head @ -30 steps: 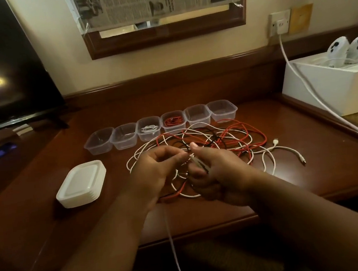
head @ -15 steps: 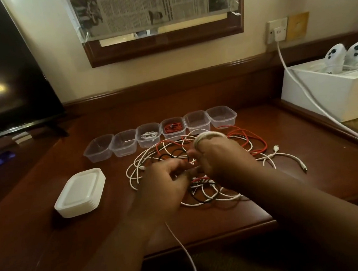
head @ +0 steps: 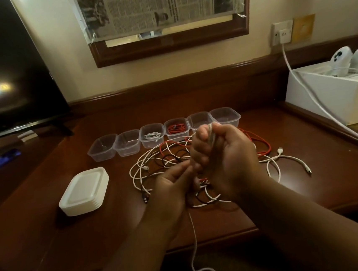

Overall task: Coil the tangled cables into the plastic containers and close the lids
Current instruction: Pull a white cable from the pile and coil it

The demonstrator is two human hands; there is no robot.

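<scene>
My right hand (head: 225,152) has its fingers curled round a thin white rubbery cable (head: 211,135) that loops over them, above the tangle of white, red and black cords (head: 165,165) on the glossy brown wooden surface (head: 310,188), while my left hand (head: 173,179) pinches the same strand just below. It looks light, limp and a bit springy, so I would grip the loops together, not the plug. Six clear plastic tubs (head: 225,115) stand behind, two already filled; stacked white lids (head: 85,191) wait left.

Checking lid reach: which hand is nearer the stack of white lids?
Left. The left hand is just right of the lid stack, over the cable tangle; the right hand is farther right, wrapping a white cable.
</scene>
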